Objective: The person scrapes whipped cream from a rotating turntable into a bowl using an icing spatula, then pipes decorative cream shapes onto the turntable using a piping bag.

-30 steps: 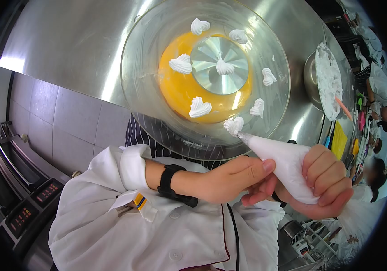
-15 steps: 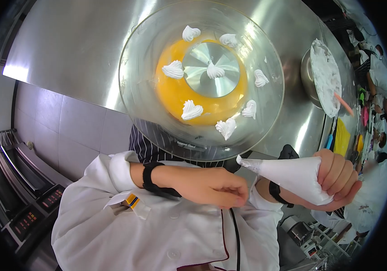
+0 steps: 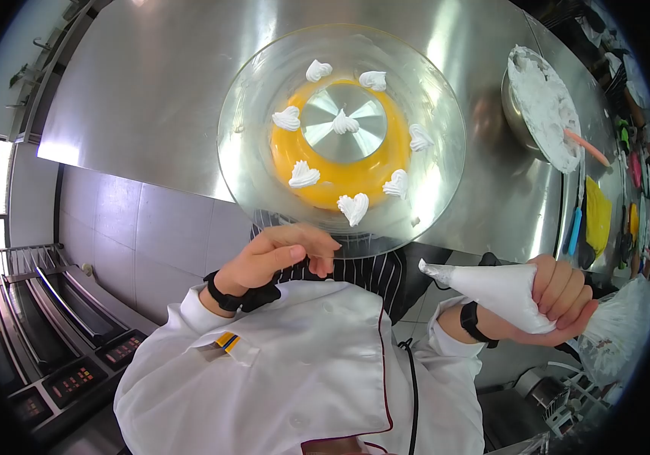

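Smooth stainless-steel table (image 3: 166,91) bears a round clear-glass turntable (image 3: 245,155) with a yellow ring. Seven white ridged cream hearts (image 3: 353,209) already circle it, an eighth central heart (image 3: 344,122) is done too; the widest gap remains far right. Apart, near right, the right hand (image 3: 563,296) grips a plump white cone-shaped piping bag (image 3: 499,290). The left hand (image 3: 287,254), loosely open, is at the near rim, contact unclear.

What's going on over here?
A person in a white jacket holds a white cone-shaped piping bag in the right hand, its tip clear of the round glass stand. There, seven ribbed white cream hearts ring an eighth. The left hand is at the stand's near rim, contact unclear. A silver metal bowl of white cream sits to the right.
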The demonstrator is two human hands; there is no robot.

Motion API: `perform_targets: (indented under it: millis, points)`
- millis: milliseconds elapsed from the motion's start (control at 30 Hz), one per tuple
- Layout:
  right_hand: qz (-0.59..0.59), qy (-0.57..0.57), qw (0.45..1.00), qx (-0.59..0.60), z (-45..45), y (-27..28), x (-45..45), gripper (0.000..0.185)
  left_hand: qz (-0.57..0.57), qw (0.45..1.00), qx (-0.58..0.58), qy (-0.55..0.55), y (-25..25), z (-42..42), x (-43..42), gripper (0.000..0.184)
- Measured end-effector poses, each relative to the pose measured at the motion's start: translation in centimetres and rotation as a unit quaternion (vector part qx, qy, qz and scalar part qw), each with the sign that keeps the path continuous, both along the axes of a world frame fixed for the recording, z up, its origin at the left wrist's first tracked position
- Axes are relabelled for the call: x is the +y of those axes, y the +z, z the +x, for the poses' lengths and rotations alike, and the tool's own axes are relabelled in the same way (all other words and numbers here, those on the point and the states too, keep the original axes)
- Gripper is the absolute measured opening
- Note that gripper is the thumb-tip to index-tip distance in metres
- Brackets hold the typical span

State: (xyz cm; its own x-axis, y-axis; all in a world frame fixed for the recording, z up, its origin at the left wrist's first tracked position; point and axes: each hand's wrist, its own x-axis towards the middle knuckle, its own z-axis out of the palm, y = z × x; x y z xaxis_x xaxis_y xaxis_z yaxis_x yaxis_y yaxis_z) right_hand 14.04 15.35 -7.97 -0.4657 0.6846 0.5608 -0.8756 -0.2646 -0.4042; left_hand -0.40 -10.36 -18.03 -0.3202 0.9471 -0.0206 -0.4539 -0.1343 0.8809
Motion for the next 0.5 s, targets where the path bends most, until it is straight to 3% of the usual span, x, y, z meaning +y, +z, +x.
perform_targets:
  millis: [100,167,300,500]
  points:
    - [0.011,-0.018,1.0,0.005,0.7,-0.3,0.2,0.041,0.002,0.999,-0.024,0.036,-0.7,-0.6,-0.9,0.038]
    - [0.007,-0.023,1.0,0.0,1.1,-0.4,0.3,0.04,0.039,0.992,-0.03,0.119,-0.3,-0.5,-0.8,0.044]
    - [0.026,-0.017,0.999,-0.009,1.7,-1.0,0.7,0.04,0.049,0.992,-0.04,0.107,-0.9,0.0,-0.6,0.049]
    - [0.012,-0.033,0.999,-0.019,1.8,-1.0,1.0,0.04,0.057,0.995,-0.02,0.074,-0.9,-0.1,-0.4,0.038]
